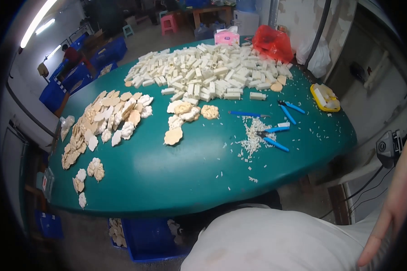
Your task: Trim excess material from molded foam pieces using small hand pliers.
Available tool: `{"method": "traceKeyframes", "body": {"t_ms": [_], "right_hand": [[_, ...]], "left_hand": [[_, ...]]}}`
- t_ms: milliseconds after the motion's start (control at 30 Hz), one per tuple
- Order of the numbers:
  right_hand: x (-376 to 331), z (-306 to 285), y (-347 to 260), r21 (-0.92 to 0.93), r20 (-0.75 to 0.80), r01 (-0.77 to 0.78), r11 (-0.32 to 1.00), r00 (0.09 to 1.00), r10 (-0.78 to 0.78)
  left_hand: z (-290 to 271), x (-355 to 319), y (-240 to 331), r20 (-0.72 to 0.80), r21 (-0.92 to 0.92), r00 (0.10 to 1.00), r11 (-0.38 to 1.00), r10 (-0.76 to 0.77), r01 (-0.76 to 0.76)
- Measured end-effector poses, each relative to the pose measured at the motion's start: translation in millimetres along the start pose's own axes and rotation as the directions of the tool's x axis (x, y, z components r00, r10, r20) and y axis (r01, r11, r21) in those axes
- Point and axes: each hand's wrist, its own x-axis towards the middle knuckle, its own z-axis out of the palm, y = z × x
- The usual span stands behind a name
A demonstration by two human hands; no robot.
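Note:
My right hand point(393, 212) hangs at the far right edge, off the table, fingers loosely apart and pointing down, holding nothing. My left hand is out of view. On the green table point(176, 180) lie two blue-handled cutters point(272, 137) point(290, 109) and a blue pen-like tool point(245, 114) beside a scatter of small white offcuts point(253, 135). A big heap of white rectangular blocks point(208, 72) covers the far side. Flower-shaped cream and tan pieces point(113, 117) spread over the left, with a few more point(185, 113) near the middle.
A red plastic bag point(272, 43) and a pink tissue box point(226, 37) sit at the far edge, a yellow tray point(325, 97) at the right. A black device with cables point(388, 147) is by my right arm. Blue crates point(149, 239) stand under the table. A person point(72, 56) works far left.

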Motion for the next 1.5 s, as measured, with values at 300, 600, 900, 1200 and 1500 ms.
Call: {"method": "traceKeyframes", "body": {"t_ms": [300,600,900,1200,1500], "right_hand": [[-35,34,-7,0.206,-0.188,-0.031,0.978,0.98,0.071],[-59,74,-12,0.405,-0.335,-0.024,0.914,0.926,0.172],[-74,74,-20,0.541,-0.389,-0.005,0.841,0.885,0.256],[-37,74,0,0.629,-0.324,0.15,0.763,0.943,0.082],[-31,20,50,0.322,0.282,0.372,0.87,0.84,-0.464]], "left_hand": [[-45,11,-11,0.021,0.078,0.954,0.951,0.298,-0.299],[-81,16,-23,0.043,0.15,0.826,0.814,0.562,-0.562],[-91,33,10,0.08,0.282,0.677,0.635,0.732,-0.719],[-58,2,54,0.255,0.617,0.486,0.247,0.836,-0.747],[21,-31,63,0.568,0.744,0.244,-0.364,0.786,-0.56]]}}
